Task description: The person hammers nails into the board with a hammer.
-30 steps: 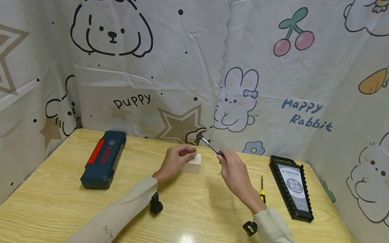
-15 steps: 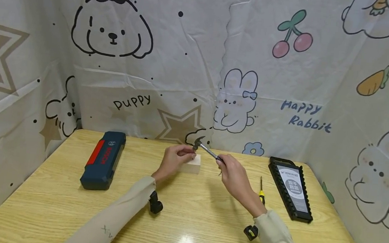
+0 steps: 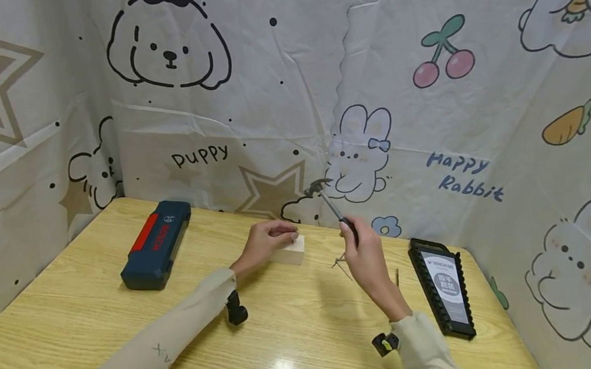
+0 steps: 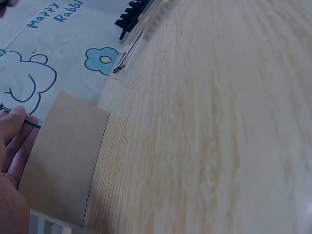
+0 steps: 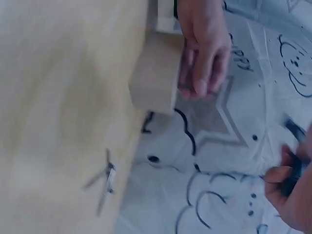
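At the block [image 3: 288, 257], our left fingers [image 3: 280, 226] pinch a nail [image 4: 33, 124], probably steadying it; right fingers [image 5: 276, 175] clamp a hammer [image 3: 332, 205]

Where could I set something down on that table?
Bare tabletop shows between the blue case and left hand, and between the two sleeves, nearer than the wooden block. It's crowded around the block: left hand at it, loose nails to its right, raised hammer close by. Rightward, a partly hidden metal shaft lies near the black rack.
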`<state>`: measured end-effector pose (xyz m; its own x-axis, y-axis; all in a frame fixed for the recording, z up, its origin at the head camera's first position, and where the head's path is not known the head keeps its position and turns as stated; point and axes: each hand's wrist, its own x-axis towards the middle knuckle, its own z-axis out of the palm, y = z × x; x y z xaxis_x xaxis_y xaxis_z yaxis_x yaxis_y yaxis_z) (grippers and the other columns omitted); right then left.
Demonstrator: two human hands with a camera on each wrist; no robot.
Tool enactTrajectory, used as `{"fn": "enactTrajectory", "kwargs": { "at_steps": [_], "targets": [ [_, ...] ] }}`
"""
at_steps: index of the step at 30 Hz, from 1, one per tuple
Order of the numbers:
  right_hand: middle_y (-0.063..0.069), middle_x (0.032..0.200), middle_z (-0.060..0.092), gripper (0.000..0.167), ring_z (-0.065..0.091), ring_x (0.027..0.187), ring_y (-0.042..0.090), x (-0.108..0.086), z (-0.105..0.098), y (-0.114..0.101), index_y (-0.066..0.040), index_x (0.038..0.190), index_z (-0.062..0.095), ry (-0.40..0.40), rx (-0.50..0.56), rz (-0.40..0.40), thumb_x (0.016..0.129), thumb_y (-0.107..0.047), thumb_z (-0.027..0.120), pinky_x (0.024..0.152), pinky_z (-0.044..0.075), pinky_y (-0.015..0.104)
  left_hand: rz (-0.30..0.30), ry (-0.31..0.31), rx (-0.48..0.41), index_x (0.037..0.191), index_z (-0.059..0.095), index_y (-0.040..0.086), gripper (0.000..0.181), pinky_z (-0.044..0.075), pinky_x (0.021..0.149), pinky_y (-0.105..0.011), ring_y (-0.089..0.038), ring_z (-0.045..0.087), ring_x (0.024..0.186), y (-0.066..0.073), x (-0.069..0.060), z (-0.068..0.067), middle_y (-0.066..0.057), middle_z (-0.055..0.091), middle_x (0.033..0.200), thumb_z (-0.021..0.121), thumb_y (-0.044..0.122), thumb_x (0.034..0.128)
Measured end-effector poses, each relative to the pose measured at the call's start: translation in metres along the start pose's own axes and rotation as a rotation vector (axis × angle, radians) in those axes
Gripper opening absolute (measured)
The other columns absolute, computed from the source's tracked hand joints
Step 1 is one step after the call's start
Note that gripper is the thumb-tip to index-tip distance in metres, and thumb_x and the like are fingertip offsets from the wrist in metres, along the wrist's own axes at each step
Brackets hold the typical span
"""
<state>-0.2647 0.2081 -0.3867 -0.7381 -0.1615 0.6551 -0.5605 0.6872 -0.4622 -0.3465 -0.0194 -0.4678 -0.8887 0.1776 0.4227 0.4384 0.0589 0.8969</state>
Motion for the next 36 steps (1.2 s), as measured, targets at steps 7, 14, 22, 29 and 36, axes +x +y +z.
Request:
{"fn": "enactTrajectory", "kwargs": {
  "at_steps": [7, 14, 22, 29, 36],
  "targets": [
    [0.007, 0.086, 0.061, 0.011, 0.052, 0.072, 0.012, -0.020, 0.016, 0.006, 0.002, 0.105, 0.066, -0.115, -0.111, -0.009, 0.107, -0.004, 0.057, 0.061, 0.048, 0.029, 0.007, -0.010, 0.002, 0.110, 0.078, 0.000, 0.021, 0.060, 0.082, -0.020, -0.023, 0.077, 0.095, -0.001, -0.001, 0.000, -0.016, 0.079, 0.107, 0.081, 0.004, 0.0903],
    [0.008, 0.088, 0.061, 0.011, 0.053, 0.073, 0.016, -0.023, 0.017, 0.010, 0.004, 0.111, 0.067, -0.066, -0.132, -0.059, 0.106, -0.001, 0.059, 0.060, 0.050, 0.033, 0.000, -0.020, 0.000, 0.110, 0.079, 0.001, 0.018, 0.060, 0.084, -0.020, -0.022, 0.077, 0.096, 0.001, -0.001, 0.000, -0.014, 0.080, 0.107, 0.080, 0.004, 0.0921],
    [0.005, 0.090, 0.063, 0.010, 0.057, 0.075, 0.014, -0.024, 0.016, 0.010, 0.001, 0.108, 0.068, -0.159, -0.152, -0.013, 0.106, -0.005, 0.060, 0.063, 0.052, 0.032, -0.014, -0.013, 0.013, 0.108, 0.078, 0.000, 0.017, 0.059, 0.081, -0.019, -0.024, 0.077, 0.094, 0.002, -0.002, 0.000, -0.014, 0.080, 0.105, 0.081, 0.005, 0.0915],
    [0.004, 0.089, 0.062, 0.009, 0.056, 0.075, 0.013, -0.024, 0.017, 0.011, 0.000, 0.107, 0.068, -0.151, -0.159, -0.024, 0.106, -0.005, 0.061, 0.062, 0.052, 0.031, -0.009, -0.014, 0.016, 0.108, 0.078, 0.001, 0.017, 0.059, 0.081, -0.019, -0.022, 0.077, 0.094, 0.001, -0.001, 0.000, -0.014, 0.080, 0.105, 0.080, 0.005, 0.0918],
    [0.004, 0.088, 0.062, 0.009, 0.056, 0.074, 0.013, -0.020, 0.015, 0.011, -0.001, 0.106, 0.068, -0.170, -0.180, -0.033, 0.106, -0.006, 0.060, 0.061, 0.051, 0.030, -0.011, -0.015, 0.001, 0.108, 0.078, 0.000, 0.017, 0.059, 0.082, -0.019, -0.022, 0.077, 0.094, 0.000, -0.002, 0.000, -0.015, 0.079, 0.105, 0.080, 0.004, 0.0915]
  ]
}}
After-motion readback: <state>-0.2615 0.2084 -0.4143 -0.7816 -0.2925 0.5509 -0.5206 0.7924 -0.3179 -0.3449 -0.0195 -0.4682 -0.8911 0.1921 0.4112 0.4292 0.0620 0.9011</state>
